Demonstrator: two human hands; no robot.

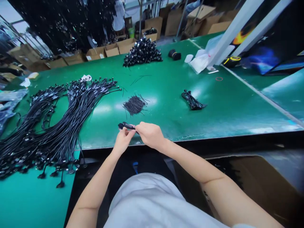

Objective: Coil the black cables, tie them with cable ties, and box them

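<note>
Near the front edge of the green table, my left hand [123, 138] is closed on a folded black cable [127, 126] with a dark connector end poking out to the left. My right hand [150, 133] pinches at the right side of the same cable, its fingertips meeting those of the left; what exactly lies between them is partly hidden. Just beyond my hands is a pile of short black twist ties [135, 105]. To the right lies a folded bundle of black cables [193, 100]. Long loose black cables [78, 110] spread over the left side.
At the table's [166, 85] far edge is a heap of coiled black cables [143, 52], with a black roll [174, 54] beside it. White plastic bags [200, 61], a tape measure [232, 61] and a red rubber band [219, 79] lie near the metal posts [234, 33]. Cardboard boxes [96, 53] stand behind.
</note>
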